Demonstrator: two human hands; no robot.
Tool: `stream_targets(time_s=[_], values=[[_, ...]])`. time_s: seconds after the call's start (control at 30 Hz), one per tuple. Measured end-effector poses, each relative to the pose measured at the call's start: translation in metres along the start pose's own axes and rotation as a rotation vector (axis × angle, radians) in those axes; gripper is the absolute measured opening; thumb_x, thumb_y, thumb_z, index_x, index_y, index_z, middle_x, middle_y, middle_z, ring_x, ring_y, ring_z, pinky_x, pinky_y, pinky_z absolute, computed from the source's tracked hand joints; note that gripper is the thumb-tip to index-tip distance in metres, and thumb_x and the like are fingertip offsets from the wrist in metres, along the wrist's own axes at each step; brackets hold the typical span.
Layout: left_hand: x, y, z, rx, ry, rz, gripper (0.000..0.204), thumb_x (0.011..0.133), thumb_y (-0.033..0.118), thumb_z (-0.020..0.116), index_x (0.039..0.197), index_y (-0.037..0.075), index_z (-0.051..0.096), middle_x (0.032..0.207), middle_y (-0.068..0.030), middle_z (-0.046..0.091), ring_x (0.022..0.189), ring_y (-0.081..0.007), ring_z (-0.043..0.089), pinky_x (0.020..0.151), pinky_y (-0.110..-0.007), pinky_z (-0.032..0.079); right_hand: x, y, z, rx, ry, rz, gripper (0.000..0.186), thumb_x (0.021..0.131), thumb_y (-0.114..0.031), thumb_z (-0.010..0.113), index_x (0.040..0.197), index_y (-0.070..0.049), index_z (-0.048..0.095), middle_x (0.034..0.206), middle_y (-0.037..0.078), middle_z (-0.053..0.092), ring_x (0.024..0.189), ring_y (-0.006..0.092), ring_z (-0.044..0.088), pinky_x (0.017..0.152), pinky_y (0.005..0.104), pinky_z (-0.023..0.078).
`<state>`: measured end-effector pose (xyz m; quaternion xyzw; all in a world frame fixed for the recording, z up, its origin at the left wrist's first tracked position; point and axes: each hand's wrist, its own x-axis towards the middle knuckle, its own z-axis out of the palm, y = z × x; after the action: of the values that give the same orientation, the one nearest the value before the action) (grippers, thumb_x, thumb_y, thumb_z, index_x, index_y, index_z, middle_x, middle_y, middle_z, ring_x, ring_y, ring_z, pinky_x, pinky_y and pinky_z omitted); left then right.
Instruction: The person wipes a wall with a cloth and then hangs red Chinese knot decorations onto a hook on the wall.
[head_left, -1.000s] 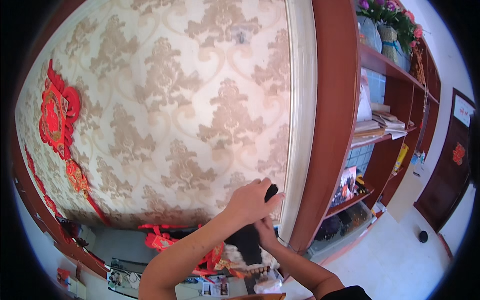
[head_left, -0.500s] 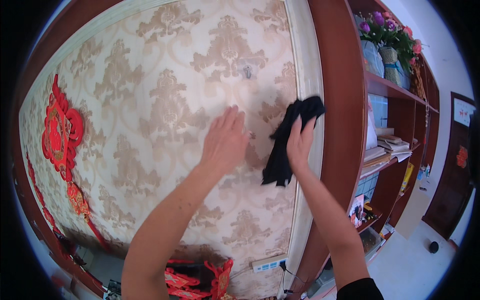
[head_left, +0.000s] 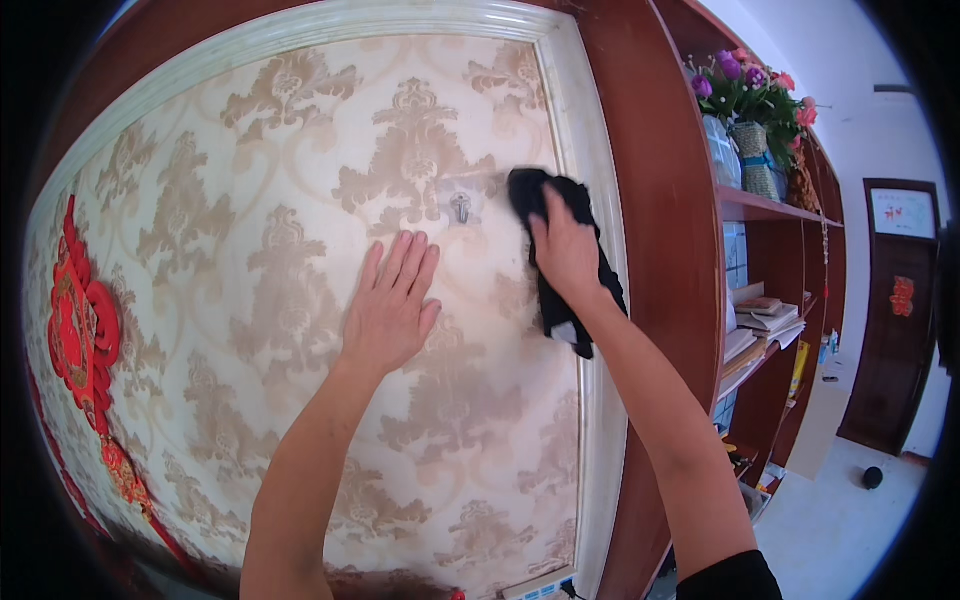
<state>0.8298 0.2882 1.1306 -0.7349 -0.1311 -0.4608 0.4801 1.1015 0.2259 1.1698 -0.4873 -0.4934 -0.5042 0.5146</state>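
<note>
A black cloth [head_left: 583, 310] is bunched under my right hand [head_left: 568, 245], which presses it on the patterned wallpaper [head_left: 300, 260] close to the panel's right frame. Part of the cloth hangs down below the hand, with a small pale tag near its lower end. My left hand [head_left: 392, 305] lies on the wallpaper with its fingers stretched out, holding nothing. Between and above the two hands, a small metal hook [head_left: 460, 207] on a clear square pad is fixed to the wall.
A red knotted ornament [head_left: 82, 315] hangs at the left. A whitish moulded frame [head_left: 600, 420] borders the wallpaper, beside a brown shelf unit [head_left: 640, 200] with flowers [head_left: 755, 95] and stacked papers [head_left: 765, 325]. Below sits a power strip [head_left: 540, 588]. A dark door [head_left: 890, 350] stands far right.
My view has shifted up and right. The right hand has brought the cloth flat against the wall beside the frame, nearer the hook's height. My left hand now lies flat, further left.
</note>
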Motion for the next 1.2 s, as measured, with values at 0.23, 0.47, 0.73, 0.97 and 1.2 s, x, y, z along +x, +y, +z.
stream_targets(time_s=[0.23, 0.47, 0.73, 0.97, 1.2], values=[[0.009, 0.012, 0.015, -0.094, 0.036, 0.004, 0.064, 0.088, 0.03, 0.059, 0.143, 0.001, 0.041, 0.15, -0.016, 0.038, 0.142, -0.0299, 0.03, 0.118, -0.05, 0.018, 0.157, -0.017, 0.025, -0.029, 0.168, 0.279, 0.048, 0.093, -0.027, 0.053, 0.131, 0.001, 0.047, 0.131, 0.023, 0.054, 0.123, 0.0372, 0.051, 0.09, 0.054, 0.046], [-0.006, -0.005, 0.006, -0.085, 0.04, -0.042, 0.05, 0.087, 0.032, 0.06, 0.126, 0.001, 0.058, 0.129, -0.0154, 0.056, 0.128, -0.0302, 0.045, 0.117, -0.051, 0.022, 0.148, -0.173, 0.024, 0.544, -0.527, -0.475, 0.063, 0.078, -0.007, 0.059, 0.137, -0.004, 0.036, 0.132, 0.028, 0.05, 0.119, 0.0404, 0.054, 0.096, 0.0441, 0.046], [-0.007, -0.005, 0.011, -0.094, 0.026, -0.024, 0.044, 0.088, 0.032, 0.06, 0.121, 0.003, 0.061, 0.124, -0.0136, 0.058, 0.125, -0.0297, 0.046, 0.116, -0.05, 0.023, 0.147, -0.14, 0.007, 0.177, 0.103, -0.734, 0.031, 0.071, -0.005, 0.068, 0.103, -0.004, 0.063, 0.093, 0.017, 0.062, 0.091, 0.0352, 0.062, 0.079, 0.0416, 0.052], [-0.01, -0.004, 0.006, -0.054, 0.082, -0.041, 0.058, 0.088, 0.032, 0.06, 0.138, 0.004, 0.048, 0.146, -0.0136, 0.043, 0.141, -0.0274, 0.032, 0.118, -0.048, 0.021, 0.154, -0.072, -0.069, -0.314, 0.039, 0.241, 0.039, 0.091, -0.039, 0.059, 0.107, -0.004, 0.055, 0.099, 0.024, 0.069, 0.091, 0.0399, 0.068, 0.079, 0.0476, 0.053], [-0.004, 0.002, 0.011, -0.061, 0.094, -0.038, 0.059, 0.089, 0.031, 0.059, 0.14, 0.004, 0.046, 0.15, -0.0136, 0.04, 0.143, -0.0263, 0.03, 0.118, -0.048, 0.02, 0.096, -0.001, -0.068, -0.716, -0.508, -0.123, 0.032, 0.091, -0.029, 0.059, 0.109, -0.003, 0.06, 0.111, 0.016, 0.065, 0.109, 0.0288, 0.062, 0.089, 0.0397, 0.049]])
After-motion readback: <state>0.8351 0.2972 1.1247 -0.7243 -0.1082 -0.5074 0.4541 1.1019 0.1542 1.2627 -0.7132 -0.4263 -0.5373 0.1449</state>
